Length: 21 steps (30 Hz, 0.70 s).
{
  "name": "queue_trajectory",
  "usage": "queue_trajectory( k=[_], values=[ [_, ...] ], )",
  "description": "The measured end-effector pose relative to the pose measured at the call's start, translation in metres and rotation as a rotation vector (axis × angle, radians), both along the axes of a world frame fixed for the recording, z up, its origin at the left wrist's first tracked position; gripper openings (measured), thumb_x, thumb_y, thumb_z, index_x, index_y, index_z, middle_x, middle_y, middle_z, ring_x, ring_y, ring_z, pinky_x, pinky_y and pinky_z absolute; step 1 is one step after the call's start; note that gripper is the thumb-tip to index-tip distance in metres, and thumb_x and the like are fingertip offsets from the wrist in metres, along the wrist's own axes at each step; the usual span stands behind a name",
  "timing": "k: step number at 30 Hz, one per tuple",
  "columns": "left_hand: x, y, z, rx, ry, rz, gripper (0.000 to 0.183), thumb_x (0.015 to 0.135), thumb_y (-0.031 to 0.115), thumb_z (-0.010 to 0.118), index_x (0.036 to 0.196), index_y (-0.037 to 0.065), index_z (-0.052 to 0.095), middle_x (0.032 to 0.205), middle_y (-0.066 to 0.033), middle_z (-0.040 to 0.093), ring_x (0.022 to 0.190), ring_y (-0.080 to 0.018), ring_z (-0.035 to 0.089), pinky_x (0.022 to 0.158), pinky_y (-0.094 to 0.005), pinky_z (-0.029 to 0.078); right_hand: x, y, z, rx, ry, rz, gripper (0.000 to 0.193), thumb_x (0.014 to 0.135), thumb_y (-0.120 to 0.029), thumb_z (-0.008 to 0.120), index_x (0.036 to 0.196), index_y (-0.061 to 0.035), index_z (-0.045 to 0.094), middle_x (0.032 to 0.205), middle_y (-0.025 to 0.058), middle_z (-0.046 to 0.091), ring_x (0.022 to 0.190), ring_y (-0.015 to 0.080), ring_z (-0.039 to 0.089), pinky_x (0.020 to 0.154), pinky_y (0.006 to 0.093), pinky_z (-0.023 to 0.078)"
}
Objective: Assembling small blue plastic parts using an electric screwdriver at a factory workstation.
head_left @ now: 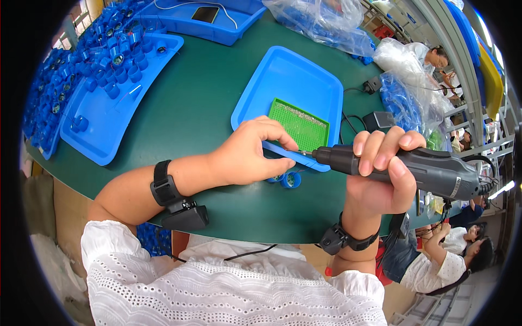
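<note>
- R hand (380, 174) wrapped tight round dark electric screwdriver (418, 168), held approx. horizontal, tip pointing left.
- L hand (253, 155) pinched shut at tip, fingers curled; item in pinch too small to tell.
- Both hands over near edge of blue tray (288, 81); green gridded block (299, 124) sits in tray's near corner.
- Blue caps (288, 179) on green table (201, 103) just under L hand.
- Open tabletop betw. tray & curved blue trays (109, 119) w/ blue parts, left.
- Clear bags (326, 24) of blue parts at far edge.
</note>
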<state>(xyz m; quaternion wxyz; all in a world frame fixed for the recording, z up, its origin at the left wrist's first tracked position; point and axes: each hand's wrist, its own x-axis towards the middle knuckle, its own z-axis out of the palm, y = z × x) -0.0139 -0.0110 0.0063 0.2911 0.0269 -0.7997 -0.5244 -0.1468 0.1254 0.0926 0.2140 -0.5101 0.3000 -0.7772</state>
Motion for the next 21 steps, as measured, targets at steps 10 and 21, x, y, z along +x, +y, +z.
queue_trajectory(
  k=[10, 21],
  values=[
    [0.0021, -0.003, 0.0058, -0.031, 0.017, 0.018, 0.012, 0.069, 0.007, 0.07, 0.078, 0.003, 0.065, 0.079, -0.0069, 0.062, 0.081, -0.0197, 0.055, 0.076, -0.0318, 0.041, -0.0066, 0.0041, 0.0006, -0.058, -0.067, -0.009, 0.029, 0.071, -0.006, 0.049, 0.099, -0.0049, 0.046, 0.067, 0.0074, 0.049, 0.05, 0.0181, 0.048, 0.062, 0.0368, 0.042],
    [0.0009, -0.0047, 0.0067, -0.098, 0.058, -0.005, 0.006, 0.068, 0.004, 0.069, 0.07, 0.005, 0.064, 0.075, -0.0039, 0.063, 0.077, -0.0178, 0.056, 0.074, -0.0306, 0.041, -0.0049, 0.0082, 0.0011, -0.063, 0.006, 0.045, 0.028, 0.073, -0.006, 0.051, 0.1, -0.0045, 0.044, 0.069, 0.0081, 0.05, 0.052, 0.0181, 0.05, 0.062, 0.0366, 0.042]
  ],
)
